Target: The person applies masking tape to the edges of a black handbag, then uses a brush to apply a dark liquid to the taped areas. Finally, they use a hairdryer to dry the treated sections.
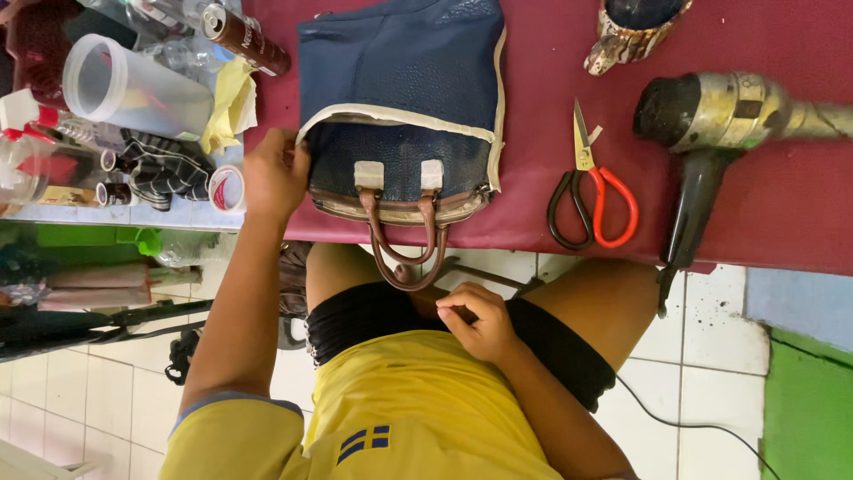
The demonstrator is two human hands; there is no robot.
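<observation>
Navy leather handbag (400, 98) on maroon surface (755, 222); left hand (274, 173) grips its corner, right hand (475, 320) loosely curled, empty, over lap; scissors (591, 191) nearby.

- We looked down on a small repair workshop: a red-covered table (551, 53) held a blue handbag (400, 80).
- Right of the handbag lay scissors (591, 191) and a heat gun (720, 133).
- Left of it stood glue clutter.

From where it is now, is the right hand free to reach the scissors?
Probably yes. The right hand rests empty at the lap, below the table edge, and the red-and-black-handled scissors lie in the open on the red table, between the blue handbag and the hair dryer, with nothing over them.
</observation>
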